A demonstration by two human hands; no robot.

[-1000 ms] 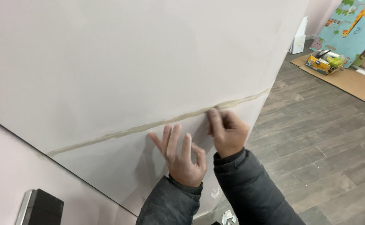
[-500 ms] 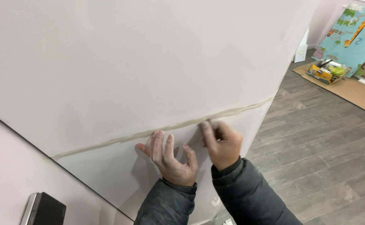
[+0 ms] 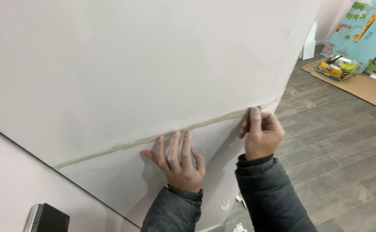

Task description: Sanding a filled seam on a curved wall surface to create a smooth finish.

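Observation:
A large white panel [image 3: 145,64] stands in front of me, crossed by a long strip of pale masking tape [image 3: 123,147]. My left hand [image 3: 176,163] lies flat against the panel just below the tape, fingers spread. My right hand [image 3: 260,134] is further right, near the panel's edge, with thumb and fingers pinched on the tape's end. Both arms wear dark grey sleeves.
A wood-plank floor [image 3: 342,150] stretches to the right. At the far right lie a sheet of cardboard [image 3: 368,88], a yellow box of small items [image 3: 335,68] and a colourful play mat [image 3: 364,30]. A black device [image 3: 48,218] sits at the lower left. White scraps [image 3: 239,199] lie by the panel's base.
My right hand has slid right along the tape toward the panel's edge. My left hand stays pressed flat under the tape line.

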